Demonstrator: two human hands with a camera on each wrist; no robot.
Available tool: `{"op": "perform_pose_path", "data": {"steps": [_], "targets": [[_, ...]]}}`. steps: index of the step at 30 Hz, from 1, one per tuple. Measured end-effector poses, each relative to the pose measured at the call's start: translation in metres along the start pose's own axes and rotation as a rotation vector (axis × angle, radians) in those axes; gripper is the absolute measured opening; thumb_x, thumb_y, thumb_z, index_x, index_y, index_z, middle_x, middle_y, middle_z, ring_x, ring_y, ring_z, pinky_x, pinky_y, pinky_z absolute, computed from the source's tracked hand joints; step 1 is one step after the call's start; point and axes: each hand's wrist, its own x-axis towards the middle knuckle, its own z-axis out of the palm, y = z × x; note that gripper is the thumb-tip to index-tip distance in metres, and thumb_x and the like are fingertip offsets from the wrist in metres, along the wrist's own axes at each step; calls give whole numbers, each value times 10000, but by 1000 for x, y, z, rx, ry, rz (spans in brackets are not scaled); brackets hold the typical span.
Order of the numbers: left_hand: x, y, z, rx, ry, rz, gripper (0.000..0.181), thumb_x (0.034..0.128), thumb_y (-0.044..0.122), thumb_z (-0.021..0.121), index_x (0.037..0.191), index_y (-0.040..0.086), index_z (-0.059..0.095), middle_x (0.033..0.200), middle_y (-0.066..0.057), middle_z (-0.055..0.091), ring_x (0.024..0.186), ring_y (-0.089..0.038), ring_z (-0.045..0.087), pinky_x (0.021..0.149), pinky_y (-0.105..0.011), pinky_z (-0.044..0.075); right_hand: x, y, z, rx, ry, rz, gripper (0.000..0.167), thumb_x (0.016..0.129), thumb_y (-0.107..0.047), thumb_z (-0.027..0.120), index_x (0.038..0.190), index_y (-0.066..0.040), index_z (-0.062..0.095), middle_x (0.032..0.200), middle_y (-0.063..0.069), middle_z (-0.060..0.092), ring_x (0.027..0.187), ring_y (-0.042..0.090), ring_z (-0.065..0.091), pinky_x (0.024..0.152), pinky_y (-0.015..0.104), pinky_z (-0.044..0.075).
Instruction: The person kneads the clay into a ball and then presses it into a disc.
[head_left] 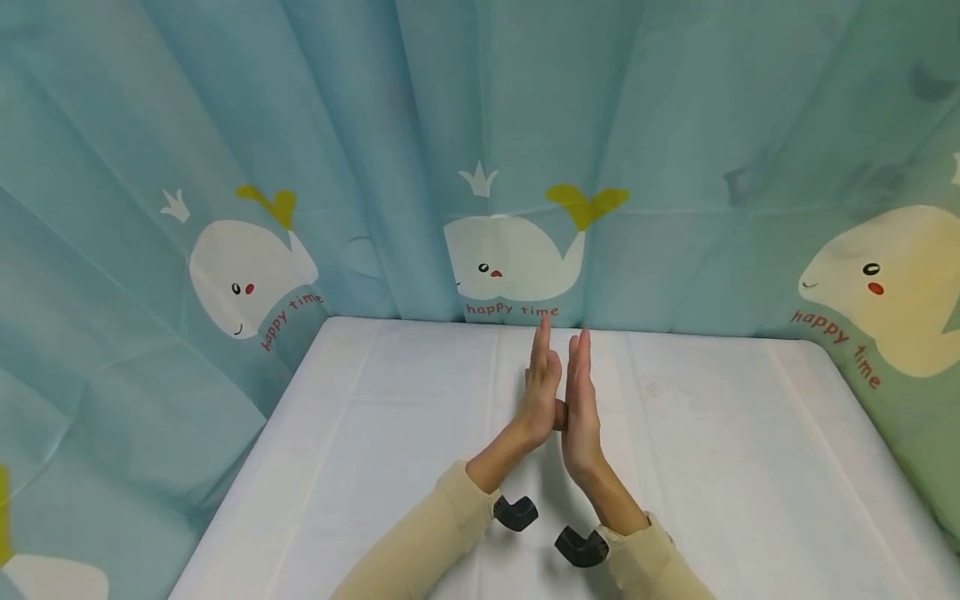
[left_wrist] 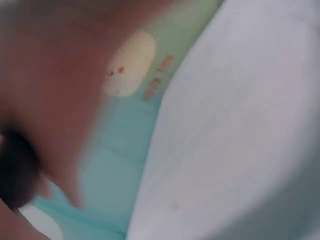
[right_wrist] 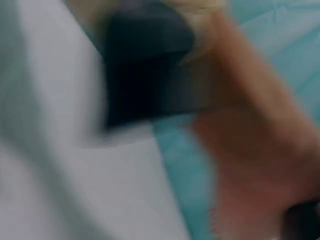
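Above the white table, my left hand (head_left: 538, 400) and right hand (head_left: 581, 408) face each other palm to palm, fingers straight and pointing away. Pressed between the palms is a small brown rounded thing (head_left: 560, 415); most of it is hidden, and its kind cannot be made out. In the left wrist view it shows as a dark round lump (left_wrist: 17, 172) beside the blurred left hand (left_wrist: 60, 85). The right wrist view shows a dark bit of it (right_wrist: 302, 220) at the lower right edge, next to the blurred right hand (right_wrist: 250, 165).
A white cloth-covered table (head_left: 405, 400) lies under the hands. Blue-green curtains (head_left: 375, 125) with printed whales hang behind it and at both sides. A black wrist camera mount (head_left: 516, 512) sits at the left cuff, and another black mount (head_left: 581, 547) at the right cuff.
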Motion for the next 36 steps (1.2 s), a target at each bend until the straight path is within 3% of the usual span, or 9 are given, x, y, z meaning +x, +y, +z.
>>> {"op": "perform_pose_path", "data": {"steps": [2, 3, 7, 9, 11, 19, 24, 31, 36], "targets": [[-6, -2, 4, -108, -32, -18, 748, 1059, 646, 105, 1667, 234, -35, 1722, 26, -29, 1387, -177, 424, 1138, -447, 321, 7, -9, -4, -49, 9, -9, 554, 1102, -498, 104, 1631, -434, -46, 1703, -172, -28, 1544, 19, -72, 1209, 384, 98], [-10, -1, 7, -154, -46, -25, 727, 1066, 629, 112, 1665, 249, -46, 1721, 37, -42, 1372, -149, 422, 1132, -413, 325, 12, -11, -7, -65, 18, -4, 549, 1100, -506, 112, 1626, -455, -34, 1695, -197, -24, 1538, 4, -72, 1214, 411, 75], [-23, 8, 15, -278, -70, -36, 665, 1087, 563, 106, 1659, 273, -73, 1718, 62, -78, 1408, -114, 381, 1155, -395, 306, 29, -7, -23, -92, 60, 45, 534, 1096, -543, 137, 1609, -507, -10, 1673, -259, -42, 1523, -22, -92, 1227, 437, -2], [-22, 13, 15, -285, -66, -17, 649, 1097, 522, 82, 1657, 240, -85, 1714, 80, -99, 1553, -109, -62, 1242, -505, 5, 32, 0, -28, -83, 65, 59, 535, 1102, -530, 140, 1613, -493, -15, 1678, -246, -69, 1529, -7, -104, 1226, 467, -104], [-18, 16, 13, -296, -67, -3, 643, 1100, 499, 63, 1655, 214, -97, 1710, 90, -111, 1556, -115, -102, 1240, -515, -33, 30, 7, -28, -78, 56, 70, 555, 1107, -518, 126, 1631, -438, -40, 1695, -193, -85, 1541, 18, -100, 1232, 471, -100], [0, -2, 2, -243, 0, -2, 639, 1107, 459, 81, 1658, 178, -84, 1724, 7, -95, 1567, -164, -93, 1236, -546, -36, -7, 0, 0, -141, -69, 30, 562, 1107, -459, 47, 1648, -350, -59, 1715, -97, -59, 1561, 104, -84, 1225, 561, -30], [-9, -2, 5, -281, -46, -4, 619, 1109, 423, 87, 1657, 199, -95, 1718, 59, -112, 1561, -148, -114, 1234, -547, -38, 3, -10, -2, -205, -67, 5, 554, 1105, -474, 63, 1642, -395, -45, 1713, -117, -28, 1560, 102, -66, 1209, 610, -18], [-19, 15, 14, -222, -156, 17, 690, 1081, 551, 79, 1653, 214, -111, 1706, 39, -179, 1558, -165, -154, 1232, -559, -46, 10, 19, -29, -47, 42, 138, 579, 1102, -524, 80, 1646, -379, -57, 1722, -65, -71, 1567, 110, -85, 1241, 513, -21], [-4, 0, 7, -221, -49, -13, 674, 1091, 525, 84, 1660, 202, -78, 1718, 4, -134, 1565, -176, -120, 1232, -554, -50, -8, 21, -13, -66, -40, 91, 591, 1102, -503, 65, 1654, -331, -59, 1725, -39, -27, 1573, 156, -57, 1234, 537, 14]]}}
